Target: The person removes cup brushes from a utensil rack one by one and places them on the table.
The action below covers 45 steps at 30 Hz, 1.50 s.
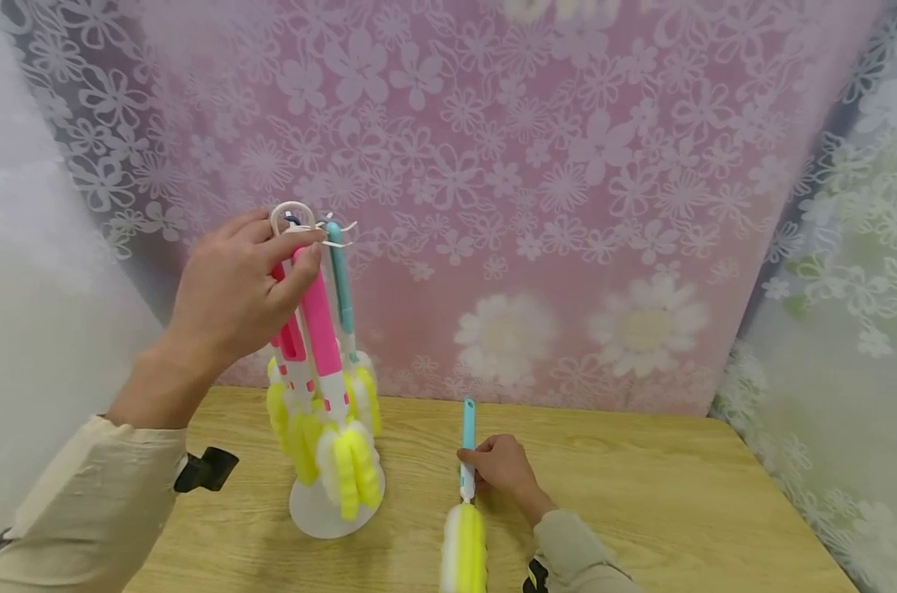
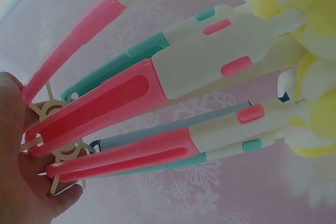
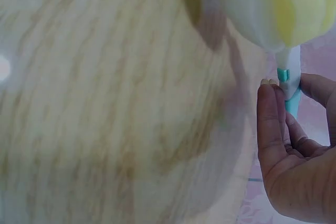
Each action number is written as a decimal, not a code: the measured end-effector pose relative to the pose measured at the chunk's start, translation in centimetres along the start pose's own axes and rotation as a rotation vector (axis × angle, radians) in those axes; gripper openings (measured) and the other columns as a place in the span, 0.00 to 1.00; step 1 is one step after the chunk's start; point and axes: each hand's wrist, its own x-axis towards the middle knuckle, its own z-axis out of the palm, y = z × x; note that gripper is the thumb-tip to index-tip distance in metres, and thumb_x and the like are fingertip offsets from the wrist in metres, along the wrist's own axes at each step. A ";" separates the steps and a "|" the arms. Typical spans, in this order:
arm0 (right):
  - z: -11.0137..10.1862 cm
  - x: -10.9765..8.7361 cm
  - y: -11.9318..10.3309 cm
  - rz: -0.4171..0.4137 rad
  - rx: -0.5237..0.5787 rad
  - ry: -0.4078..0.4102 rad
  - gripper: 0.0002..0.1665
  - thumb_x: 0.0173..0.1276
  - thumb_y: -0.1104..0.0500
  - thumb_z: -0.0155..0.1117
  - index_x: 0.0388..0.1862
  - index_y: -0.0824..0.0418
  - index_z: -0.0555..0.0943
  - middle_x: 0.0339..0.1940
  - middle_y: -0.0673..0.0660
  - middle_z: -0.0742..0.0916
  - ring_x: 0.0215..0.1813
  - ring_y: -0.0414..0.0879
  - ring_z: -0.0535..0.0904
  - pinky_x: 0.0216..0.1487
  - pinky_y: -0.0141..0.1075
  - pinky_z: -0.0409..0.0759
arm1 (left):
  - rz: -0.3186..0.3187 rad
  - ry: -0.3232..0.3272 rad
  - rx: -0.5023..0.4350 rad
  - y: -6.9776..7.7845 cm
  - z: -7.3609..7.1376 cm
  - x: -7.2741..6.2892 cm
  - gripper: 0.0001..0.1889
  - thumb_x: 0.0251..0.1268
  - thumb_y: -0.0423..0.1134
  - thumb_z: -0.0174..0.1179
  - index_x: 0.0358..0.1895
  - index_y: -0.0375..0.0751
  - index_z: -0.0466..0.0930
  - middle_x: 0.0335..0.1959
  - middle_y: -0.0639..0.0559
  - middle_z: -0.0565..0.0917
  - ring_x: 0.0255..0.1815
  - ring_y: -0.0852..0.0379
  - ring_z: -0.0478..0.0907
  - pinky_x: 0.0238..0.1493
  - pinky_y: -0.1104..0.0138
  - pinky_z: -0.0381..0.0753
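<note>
Several sponge-headed cleaning brushes with pink [image 1: 318, 321] and teal [image 1: 340, 284] handles hang from a white hook stand [image 1: 322, 523], their yellow-and-white sponges [image 1: 352, 469] pointing down. My left hand [image 1: 240, 284] grips the top of this stand at its hooks, against the upper ends of the pink handles; some fingers are hidden behind. Seen from the left wrist, the handle ends hang on beige hooks [image 2: 68, 153] beside the fingers. My right hand [image 1: 507, 469] pinches another brush [image 3: 290, 80] by its blue-and-white handle, with the handle end up and the yellow-and-white sponge [image 1: 464, 548] toward me.
A wood-grain table [image 1: 641, 502] carries the stand's round base left of the right hand. Behind it hangs a pink curtain [image 1: 492, 206] with a white flower pattern. Pale lace-like fabric [image 1: 848, 395] runs along the right side.
</note>
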 end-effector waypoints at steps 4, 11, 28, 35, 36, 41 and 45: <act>0.2 -0.2 0.2 -0.001 -0.025 -0.015 0.15 0.64 0.55 0.66 0.23 0.65 0.81 0.16 0.57 0.82 0.19 0.47 0.80 0.24 0.39 0.81 | -0.007 -0.001 -0.006 0.0 0.1 -0.1 0.21 0.70 0.48 0.47 0.58 0.46 0.80 0.55 0.40 0.79 0.62 0.40 0.68 0.57 0.40 0.67; 0.6 0.1 0.5 -0.006 -0.063 -0.017 0.18 0.63 0.54 0.67 0.19 0.63 0.80 0.13 0.56 0.81 0.16 0.45 0.77 0.21 0.37 0.79 | -0.007 0.014 -0.018 0.1 0.2 -0.1 0.21 0.70 0.49 0.48 0.58 0.46 0.80 0.56 0.41 0.79 0.63 0.41 0.68 0.57 0.41 0.67; 0.8 0.3 0.9 -0.002 -0.110 -0.030 0.18 0.63 0.54 0.66 0.17 0.63 0.81 0.12 0.55 0.81 0.17 0.44 0.78 0.20 0.35 0.77 | -0.018 0.018 -0.021 0.2 0.3 -0.1 0.21 0.69 0.48 0.47 0.59 0.47 0.80 0.57 0.41 0.78 0.63 0.42 0.68 0.57 0.41 0.67; 0.9 0.4 1.0 -0.007 -0.096 -0.043 0.18 0.63 0.53 0.67 0.18 0.63 0.80 0.13 0.55 0.81 0.17 0.44 0.78 0.21 0.35 0.78 | -0.025 0.014 -0.021 0.1 0.3 -0.1 0.21 0.69 0.48 0.47 0.59 0.47 0.79 0.57 0.41 0.78 0.63 0.42 0.67 0.56 0.40 0.68; 0.9 0.4 1.0 -0.007 -0.093 -0.045 0.19 0.63 0.52 0.67 0.19 0.63 0.80 0.13 0.55 0.81 0.17 0.44 0.78 0.21 0.35 0.78 | -0.026 0.013 -0.020 0.0 0.4 -0.1 0.21 0.69 0.48 0.47 0.59 0.47 0.79 0.57 0.41 0.78 0.63 0.42 0.67 0.56 0.40 0.68; 0.4 0.4 0.9 0.009 -0.049 -0.070 0.20 0.65 0.50 0.64 0.25 0.67 0.79 0.17 0.56 0.82 0.20 0.44 0.79 0.24 0.37 0.80 | -0.022 0.013 -0.017 0.0 0.4 -0.1 0.21 0.69 0.48 0.48 0.59 0.47 0.79 0.57 0.41 0.78 0.63 0.42 0.68 0.55 0.40 0.69; -0.7 0.5 0.5 0.000 -0.064 -0.062 0.19 0.68 0.51 0.60 0.36 0.69 0.78 0.23 0.59 0.83 0.21 0.45 0.77 0.26 0.38 0.79 | -0.027 0.013 -0.017 0.0 0.4 0.0 0.21 0.69 0.48 0.47 0.59 0.47 0.79 0.57 0.41 0.79 0.63 0.42 0.68 0.55 0.40 0.70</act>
